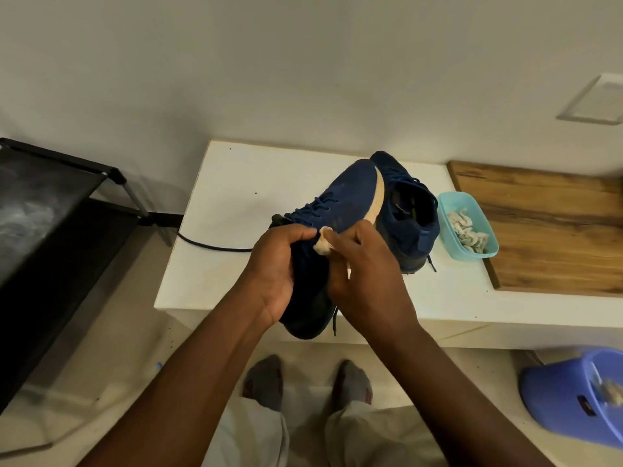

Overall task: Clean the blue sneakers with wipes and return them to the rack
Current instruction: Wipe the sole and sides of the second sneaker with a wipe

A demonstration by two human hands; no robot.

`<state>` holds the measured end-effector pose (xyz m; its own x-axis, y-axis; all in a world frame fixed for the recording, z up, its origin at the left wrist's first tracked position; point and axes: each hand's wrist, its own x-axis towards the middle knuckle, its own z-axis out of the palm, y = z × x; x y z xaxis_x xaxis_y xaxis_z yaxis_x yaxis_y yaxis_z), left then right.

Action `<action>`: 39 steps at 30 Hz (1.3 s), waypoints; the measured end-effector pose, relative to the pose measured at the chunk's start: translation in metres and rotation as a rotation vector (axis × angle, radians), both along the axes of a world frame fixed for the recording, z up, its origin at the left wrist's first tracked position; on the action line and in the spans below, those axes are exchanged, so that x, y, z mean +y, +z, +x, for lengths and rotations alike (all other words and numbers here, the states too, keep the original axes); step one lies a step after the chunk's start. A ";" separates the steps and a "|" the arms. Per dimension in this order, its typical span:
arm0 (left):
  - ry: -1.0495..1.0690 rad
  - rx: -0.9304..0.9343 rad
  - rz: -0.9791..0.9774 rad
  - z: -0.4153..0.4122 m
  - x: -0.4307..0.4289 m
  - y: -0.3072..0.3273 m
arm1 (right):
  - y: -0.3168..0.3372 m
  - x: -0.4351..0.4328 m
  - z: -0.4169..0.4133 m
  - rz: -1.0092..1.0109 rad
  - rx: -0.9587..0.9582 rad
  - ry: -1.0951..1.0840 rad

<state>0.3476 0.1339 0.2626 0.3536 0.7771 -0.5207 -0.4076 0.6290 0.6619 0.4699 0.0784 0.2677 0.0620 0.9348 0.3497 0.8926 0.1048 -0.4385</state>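
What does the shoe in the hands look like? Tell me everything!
The held blue sneaker is dark blue with a knit-looking upper, matching blue laces and a pale cream sole edge. It is tilted on its side, toe pointing away, heel toward the person, above the front edge of the white table. The left hand grips its heel end; the right hand presses a white wipe against its side. One lace end dangles below.

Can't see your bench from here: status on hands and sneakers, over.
Left hand grips one sneaker; right hand pinches a wipe against its side. Other sneaker sits on the table beside the wipes tub. Nothing in the way.
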 end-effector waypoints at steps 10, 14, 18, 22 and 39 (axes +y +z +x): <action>0.008 0.169 0.155 0.015 -0.001 -0.010 | 0.004 0.029 0.032 0.025 0.112 -0.125; 0.016 0.167 0.151 0.013 -0.001 -0.006 | 0.002 0.004 0.029 -0.045 0.113 -0.059; -0.004 0.160 0.163 0.015 0.002 -0.008 | 0.004 0.020 0.035 -0.020 0.124 -0.086; -0.004 0.173 0.162 0.016 0.001 -0.009 | 0.003 0.031 0.033 -0.020 0.110 -0.102; 0.035 0.120 0.098 0.010 0.005 -0.008 | -0.006 0.014 0.021 -0.019 0.137 -0.066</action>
<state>0.3580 0.1392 0.2544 0.2651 0.8372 -0.4784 -0.3429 0.5455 0.7647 0.4911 0.0929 0.2615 0.1690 0.9337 0.3156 0.8290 0.0386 -0.5580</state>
